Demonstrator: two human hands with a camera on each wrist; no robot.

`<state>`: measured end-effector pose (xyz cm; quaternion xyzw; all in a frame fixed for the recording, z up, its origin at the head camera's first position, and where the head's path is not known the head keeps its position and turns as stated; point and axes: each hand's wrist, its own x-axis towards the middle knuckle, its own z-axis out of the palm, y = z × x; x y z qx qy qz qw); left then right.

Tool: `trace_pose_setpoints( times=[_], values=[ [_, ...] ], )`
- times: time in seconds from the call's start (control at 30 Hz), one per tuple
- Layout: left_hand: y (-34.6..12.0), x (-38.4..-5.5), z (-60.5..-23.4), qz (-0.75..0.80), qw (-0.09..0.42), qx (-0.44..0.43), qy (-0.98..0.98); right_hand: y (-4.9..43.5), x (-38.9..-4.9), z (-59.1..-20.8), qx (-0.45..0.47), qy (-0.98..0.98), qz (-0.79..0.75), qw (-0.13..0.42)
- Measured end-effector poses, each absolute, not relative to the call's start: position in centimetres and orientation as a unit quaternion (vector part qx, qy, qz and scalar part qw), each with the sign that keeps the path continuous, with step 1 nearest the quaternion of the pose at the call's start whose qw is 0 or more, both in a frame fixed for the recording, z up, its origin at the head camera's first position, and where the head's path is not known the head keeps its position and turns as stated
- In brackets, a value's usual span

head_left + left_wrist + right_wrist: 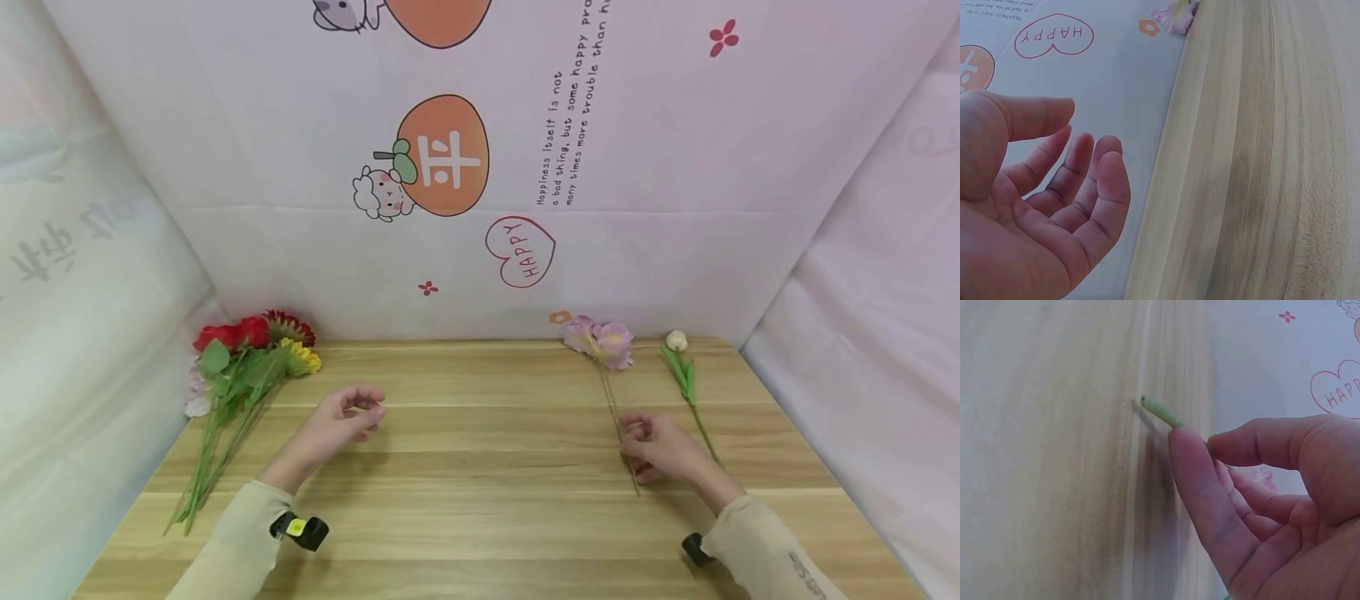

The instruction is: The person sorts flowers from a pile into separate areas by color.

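Note:
My right hand (660, 447) pinches the stem of a pale purple flower (611, 344) between thumb and index finger. In the right wrist view the green stem end (1161, 412) pokes out past the fingertips, close over the wood. The flower's head lies toward the back edge of the table, and its stem runs down to the hand. Over the left part of the table, my left hand (347, 419) hovers with loosely curved fingers and nothing in them. Its palm and separated fingertips show in the left wrist view (1054, 206).
At the left edge lies a bunch of flowers (258, 367) in red, yellow and pale pink, stems toward me. A white tulip (677, 341) lies right of the purple flower, its stem passing behind my right wrist. White printed cloth (637, 250) stands behind the wooden table (480, 483).

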<state>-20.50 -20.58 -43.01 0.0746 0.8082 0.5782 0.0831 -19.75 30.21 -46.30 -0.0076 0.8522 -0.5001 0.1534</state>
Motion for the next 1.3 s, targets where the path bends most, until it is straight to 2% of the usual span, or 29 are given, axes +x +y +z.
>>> trace_pose_setpoints(
  times=[0.23,0.57,1.3],
  values=[
    [-21.0,-20.5,-43.1,0.574,0.082,0.079,0.811,30.9,-19.6,-46.0,-0.015,0.863,-0.489,0.126],
    [-21.8,-20.3,-42.7,0.571,0.085,0.074,0.813,30.8,-19.5,-46.3,-0.012,0.87,-0.473,0.143],
    [-22.8,-19.9,-43.1,0.564,0.088,0.069,0.818,30.5,-19.2,-45.8,-0.012,0.872,-0.471,0.132]
  ],
)
